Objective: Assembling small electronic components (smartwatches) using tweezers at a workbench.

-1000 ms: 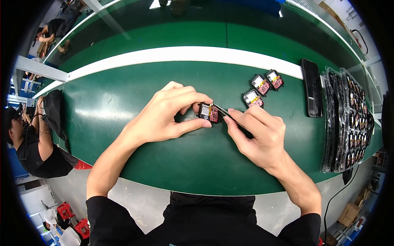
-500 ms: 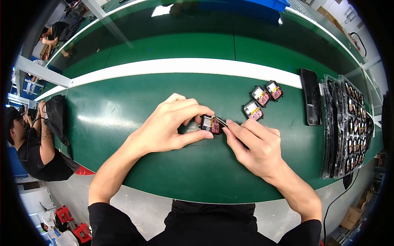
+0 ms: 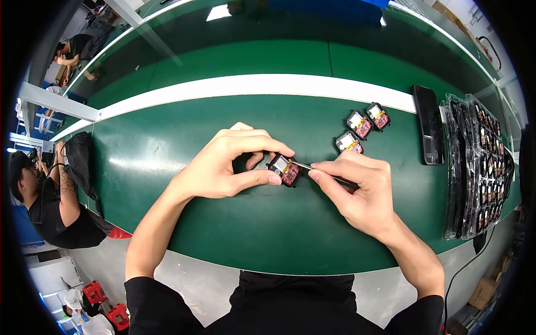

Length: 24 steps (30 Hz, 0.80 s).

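Observation:
My left hand (image 3: 220, 164) pinches a small black device housing (image 3: 288, 173) between thumb and forefinger, just above or on the green table. Inside the open housing show a red circuit board, a pale square part and a strip of yellow tape. Closed round a pair of slim metal tweezers (image 3: 304, 166), my right hand (image 3: 365, 192) brings their tip to the housing's upper right edge, beside the yellow tape. Whether the tip grips anything is too small to tell. Beyond my right hand lie three similar housings (image 3: 358, 124), the nearest partly covered by my fingers.
At the right, stacked clear plastic trays (image 3: 484, 167) hold many such housings. A black phone (image 3: 428, 125) lies beside them. A white rail (image 3: 251, 85) crosses behind the green table (image 3: 223, 234). At the left, another person (image 3: 58, 201) sits near a black bag (image 3: 80, 162).
The housing has turned clockwise in my left fingers. My right hand has shifted a little right, and the tweezers lie flatter at the housing's edge. The whole view has shifted slightly.

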Each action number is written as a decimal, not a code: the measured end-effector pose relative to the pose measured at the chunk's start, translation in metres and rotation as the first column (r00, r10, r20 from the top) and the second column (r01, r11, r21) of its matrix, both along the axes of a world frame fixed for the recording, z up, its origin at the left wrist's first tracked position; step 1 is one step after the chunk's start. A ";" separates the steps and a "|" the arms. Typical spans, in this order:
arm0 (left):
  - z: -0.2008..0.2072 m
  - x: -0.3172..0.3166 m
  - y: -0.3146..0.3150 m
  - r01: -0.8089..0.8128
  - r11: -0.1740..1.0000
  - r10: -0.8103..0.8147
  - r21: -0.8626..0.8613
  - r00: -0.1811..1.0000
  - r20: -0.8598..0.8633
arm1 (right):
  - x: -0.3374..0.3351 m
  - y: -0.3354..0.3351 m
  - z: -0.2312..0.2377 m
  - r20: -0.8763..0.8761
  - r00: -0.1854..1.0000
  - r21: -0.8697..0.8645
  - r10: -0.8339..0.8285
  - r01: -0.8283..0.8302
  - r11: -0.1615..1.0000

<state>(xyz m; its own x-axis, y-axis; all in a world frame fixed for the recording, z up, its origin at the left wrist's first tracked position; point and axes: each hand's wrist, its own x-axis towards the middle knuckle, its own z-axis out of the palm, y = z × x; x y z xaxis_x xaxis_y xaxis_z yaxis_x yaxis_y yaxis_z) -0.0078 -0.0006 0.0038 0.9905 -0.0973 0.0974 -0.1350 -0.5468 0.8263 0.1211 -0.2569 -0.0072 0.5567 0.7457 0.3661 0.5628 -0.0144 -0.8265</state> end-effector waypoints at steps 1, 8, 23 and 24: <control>0.000 0.000 0.000 0.011 1.000 -0.011 -0.003 1.000 0.013 | 0.000 0.000 0.001 0.008 1.000 -0.005 0.005 -0.005 1.000; 0.000 0.000 0.000 0.015 0.996 -0.017 0.088 1.000 0.025 | 0.003 -0.001 -0.002 0.029 0.999 -0.035 0.019 -0.018 0.999; 0.001 -0.003 -0.004 0.000 0.991 -0.001 0.133 1.000 0.005 | 0.002 -0.002 0.000 0.014 0.999 -0.048 0.034 -0.034 0.998; 0.001 -0.002 -0.004 0.001 0.991 -0.001 0.132 1.000 0.005 | 0.002 -0.001 0.000 0.014 0.999 -0.046 0.033 -0.032 0.998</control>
<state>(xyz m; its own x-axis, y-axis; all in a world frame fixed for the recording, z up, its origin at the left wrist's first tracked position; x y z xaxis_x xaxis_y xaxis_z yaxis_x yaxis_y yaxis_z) -0.0100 -0.0049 0.0053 0.9899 -0.1104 0.0884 -0.1392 -0.6506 0.7466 0.1233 -0.2583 -0.0071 0.5267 0.7795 0.3391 0.5755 -0.0335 -0.8171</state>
